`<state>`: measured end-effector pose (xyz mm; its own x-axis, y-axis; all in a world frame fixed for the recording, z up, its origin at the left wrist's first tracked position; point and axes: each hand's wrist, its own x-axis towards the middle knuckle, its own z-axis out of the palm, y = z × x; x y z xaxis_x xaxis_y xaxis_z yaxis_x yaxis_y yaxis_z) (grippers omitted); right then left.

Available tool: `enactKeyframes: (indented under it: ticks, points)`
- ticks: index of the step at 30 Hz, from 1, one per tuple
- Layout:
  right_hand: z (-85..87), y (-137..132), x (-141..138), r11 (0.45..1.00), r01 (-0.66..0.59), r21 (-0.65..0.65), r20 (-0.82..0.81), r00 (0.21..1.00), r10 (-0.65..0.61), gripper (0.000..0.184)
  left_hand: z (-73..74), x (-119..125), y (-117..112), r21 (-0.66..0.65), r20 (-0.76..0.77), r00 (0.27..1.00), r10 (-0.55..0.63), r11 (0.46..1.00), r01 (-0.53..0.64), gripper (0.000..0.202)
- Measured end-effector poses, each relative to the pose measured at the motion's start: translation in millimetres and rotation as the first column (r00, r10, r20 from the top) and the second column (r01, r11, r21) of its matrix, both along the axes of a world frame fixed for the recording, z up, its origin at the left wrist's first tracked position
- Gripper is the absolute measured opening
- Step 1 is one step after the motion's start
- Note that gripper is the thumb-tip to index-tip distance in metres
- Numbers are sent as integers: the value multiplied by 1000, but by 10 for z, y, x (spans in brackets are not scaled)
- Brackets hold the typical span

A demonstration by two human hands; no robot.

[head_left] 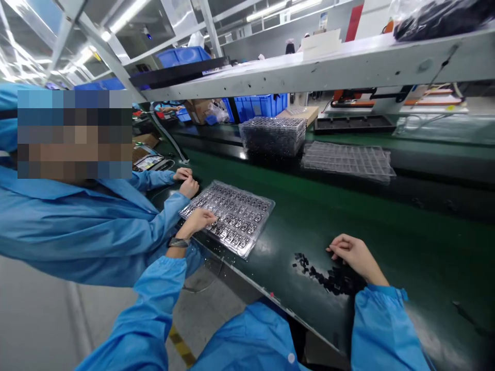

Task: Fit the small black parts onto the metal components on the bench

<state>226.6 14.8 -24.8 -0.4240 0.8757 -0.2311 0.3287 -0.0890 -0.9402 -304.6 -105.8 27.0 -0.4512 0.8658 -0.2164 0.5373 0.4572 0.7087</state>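
Note:
A clear plastic tray [266, 206] with rows of small metallic parts in its pockets lies on the green bench. Over its near left part is my left hand [197, 222], thumb and fingertips pinched together at the parts; anything between them is too small to make out. My right hand [353, 255] is farther right, above the bench, with its fingertips closed together. What they may hold cannot be seen. Just below and left of that hand, small black pieces [332, 281] lie in a loose heap, a few scattered leftwards.
A co-worker in a blue smock sits at left, their hands [187, 183] near the tray's far left corner. Behind stand a stack of clear trays [273, 136], flatter clear trays [348, 159] and a black tray [353, 123]. A shelf beam [278, 77] crosses above.

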Motion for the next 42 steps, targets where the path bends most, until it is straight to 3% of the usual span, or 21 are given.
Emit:
enactKeyframes:
  ticks: [6,13,21,28,31,33,35,37,39,42]
  points:
    - [-20,32,8,1000,-14,-10,-50,999,13,43,0,-15,-226,-30,66,998,9,1000,-7,42]
    - [-42,58,18,999,-30,13,-45,999,31,44,-40,13,-173,37,-28,1000,4,999,-3,37]
    - [-124,43,-30,994,105,13,-128,986,-102,38,-103,-73,-130,47,-179,983,-27,998,36,38]
    - [-91,41,-55,987,162,6,-206,966,-157,36,85,109,-137,47,-352,924,151,988,-144,30]
    - [-91,43,-43,990,144,-5,-250,958,-140,37,245,531,-131,289,-315,873,373,914,-286,30]
    - [-82,39,-33,991,136,-7,-277,952,-133,37,308,1007,-83,455,-130,910,394,839,-298,32]
    - [-69,36,-24,991,133,3,-300,946,-126,37,290,1586,34,467,21,979,203,864,-189,32]
    - [-61,40,-14,991,129,25,-315,942,-115,38,183,2184,228,459,162,987,6,885,-81,31]
    - [-61,50,-1,990,129,49,-325,940,-106,36,14,2715,485,456,292,936,-198,889,46,30]
    - [-82,74,18,987,147,61,-331,936,-119,31,-266,3262,918,437,436,833,-341,889,135,30]
